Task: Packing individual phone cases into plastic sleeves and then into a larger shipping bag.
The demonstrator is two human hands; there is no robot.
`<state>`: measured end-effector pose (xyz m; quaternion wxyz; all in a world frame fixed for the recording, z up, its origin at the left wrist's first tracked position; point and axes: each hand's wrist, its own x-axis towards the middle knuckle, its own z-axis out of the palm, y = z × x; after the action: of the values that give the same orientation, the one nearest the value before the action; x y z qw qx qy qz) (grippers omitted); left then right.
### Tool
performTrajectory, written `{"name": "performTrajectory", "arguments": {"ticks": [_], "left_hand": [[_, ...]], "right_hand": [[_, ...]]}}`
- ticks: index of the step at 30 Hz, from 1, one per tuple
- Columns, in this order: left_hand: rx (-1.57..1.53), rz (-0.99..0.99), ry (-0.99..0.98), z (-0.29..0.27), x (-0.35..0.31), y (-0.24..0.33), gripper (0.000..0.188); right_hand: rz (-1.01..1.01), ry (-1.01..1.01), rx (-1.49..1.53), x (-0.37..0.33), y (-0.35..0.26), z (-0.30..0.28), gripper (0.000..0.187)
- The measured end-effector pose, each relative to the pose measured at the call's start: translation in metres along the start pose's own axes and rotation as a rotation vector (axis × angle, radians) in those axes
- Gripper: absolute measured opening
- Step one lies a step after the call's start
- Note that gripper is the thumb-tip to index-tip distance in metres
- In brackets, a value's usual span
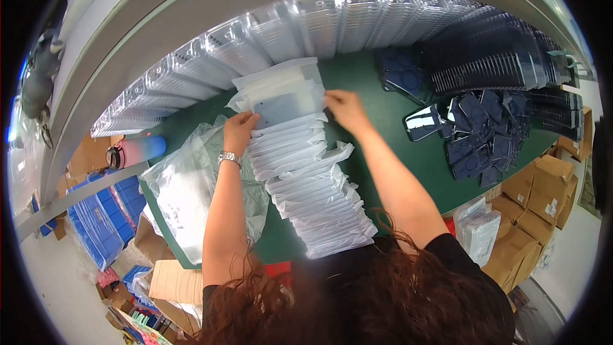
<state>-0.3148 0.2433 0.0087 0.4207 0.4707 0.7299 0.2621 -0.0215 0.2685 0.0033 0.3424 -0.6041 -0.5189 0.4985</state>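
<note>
A flat grey-blue phone case with small round holes, seen through a frosted plastic sleeve [285, 108], lies between my hands at the far end of a row. My left hand [239, 133], with a metal watch on its wrist, is closed on the sleeve's left edge, thumb on top. At the right edge my right hand [347, 112] has its fingers pinched together on the sleeve; its fingertips are partly hidden. Toward me runs a long overlapping row of white wrapped sleeves [319, 195]. More frosted sleeves [281, 76] lie just beyond the case.
Stacked clear plastic trays [278, 32] line the green table's [377, 166] back edge. At right are loose dark phone cases [488, 128] and stacked dark trays [485, 67]. A pink-blue bottle [142, 150] and clear plastic bag [185, 195] lie left. Cardboard boxes [536, 191] stand right.
</note>
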Motion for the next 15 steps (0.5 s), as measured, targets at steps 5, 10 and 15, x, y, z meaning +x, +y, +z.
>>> {"name": "performTrajectory", "arguments": {"ticks": [5,10,15], "left_hand": [[-0.007,-0.008,0.097,-0.009,0.001,-0.018,0.023],[-0.057,-0.024,0.146,-0.001,-0.003,-0.013,0.024],[-0.135,-0.104,0.142,-0.021,-0.008,-0.016,0.026]], "right_hand": [[0.209,-0.060,0.284,-0.001,-0.016,0.031,0.021],[0.092,-0.148,0.195,0.010,-0.012,0.010,0.015],[0.185,0.126,-0.039,0.020,-0.011,-0.093,0.023]]}}
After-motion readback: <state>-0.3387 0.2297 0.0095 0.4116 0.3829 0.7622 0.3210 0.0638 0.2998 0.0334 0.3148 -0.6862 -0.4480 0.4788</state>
